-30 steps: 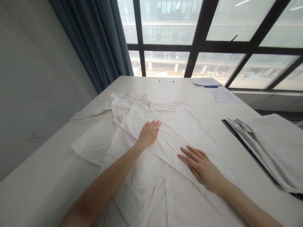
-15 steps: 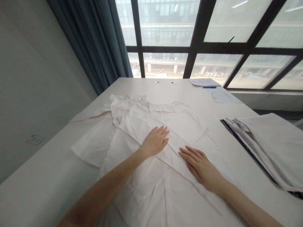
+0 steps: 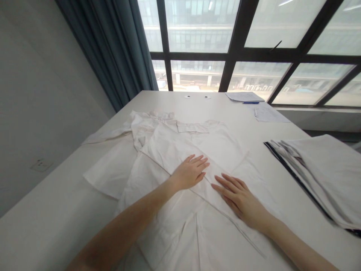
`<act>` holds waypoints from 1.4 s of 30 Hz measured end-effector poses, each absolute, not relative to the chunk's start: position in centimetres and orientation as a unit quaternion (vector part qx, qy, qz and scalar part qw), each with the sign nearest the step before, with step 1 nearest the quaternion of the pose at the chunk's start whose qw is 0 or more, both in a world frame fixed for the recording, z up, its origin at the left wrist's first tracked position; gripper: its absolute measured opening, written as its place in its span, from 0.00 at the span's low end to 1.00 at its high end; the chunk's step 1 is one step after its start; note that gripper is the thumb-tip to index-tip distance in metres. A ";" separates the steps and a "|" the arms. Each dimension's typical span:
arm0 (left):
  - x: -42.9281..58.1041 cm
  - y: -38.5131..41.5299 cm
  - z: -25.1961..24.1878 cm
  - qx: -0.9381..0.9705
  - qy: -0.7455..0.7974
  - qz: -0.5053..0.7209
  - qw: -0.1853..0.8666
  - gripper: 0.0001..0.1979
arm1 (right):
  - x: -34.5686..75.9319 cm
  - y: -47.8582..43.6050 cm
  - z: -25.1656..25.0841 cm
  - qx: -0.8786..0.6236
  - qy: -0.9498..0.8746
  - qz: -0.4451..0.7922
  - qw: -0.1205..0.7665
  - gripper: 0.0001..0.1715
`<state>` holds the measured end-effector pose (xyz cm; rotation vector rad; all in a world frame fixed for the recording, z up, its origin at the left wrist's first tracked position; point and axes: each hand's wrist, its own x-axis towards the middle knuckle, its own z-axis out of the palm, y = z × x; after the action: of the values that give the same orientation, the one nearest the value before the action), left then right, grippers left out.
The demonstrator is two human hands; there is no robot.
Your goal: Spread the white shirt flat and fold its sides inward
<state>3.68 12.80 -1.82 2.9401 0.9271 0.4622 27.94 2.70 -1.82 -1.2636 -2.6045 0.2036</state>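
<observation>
A white garment with a collar and long seams lies spread on the white table. Flat on the middle of its cloth rests my left hand, fingers stretched out and pointing to the right. Just to the right and a little nearer, my right hand also lies on the cloth beside a long slanting folded edge, its fingers extended toward the left hand. Neither hand grips the fabric. At the far left, a sleeve trails out toward the table's edge.
A stack of folded white cloth with a black edge sits on the right. Papers and a blue pen lie at the back right. Behind the table are a dark-framed window and a blue curtain; a wall is on the left.
My left hand has slid slightly right and nearer across the cloth, closer to the right hand. My right hand has barely moved.
</observation>
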 end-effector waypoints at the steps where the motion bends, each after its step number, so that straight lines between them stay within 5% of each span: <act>1: 3.7 12.9 -1.8 0.946 0.281 0.160 0.025 0.18 | 28.0 2.7 -1.9 -0.433 -0.889 0.077 0.130 0.28; 10: 3.4 13.3 -1.8 0.958 0.166 0.201 0.116 0.13 | 28.8 3.1 -3.2 -0.525 -0.793 0.083 0.297 0.20; 18: 3.3 13.5 -1.8 0.944 0.194 0.229 0.140 0.05 | 28.4 3.2 -3.5 -0.501 -0.835 0.046 0.225 0.19; 42: 3.5 13.3 -1.7 0.916 0.325 0.210 0.108 0.12 | 28.2 2.9 -2.3 -0.454 -0.882 0.038 0.119 0.26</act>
<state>3.52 13.32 -1.74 2.6937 0.9575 0.6177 28.19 2.94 -2.31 -1.3273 -2.5805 0.1108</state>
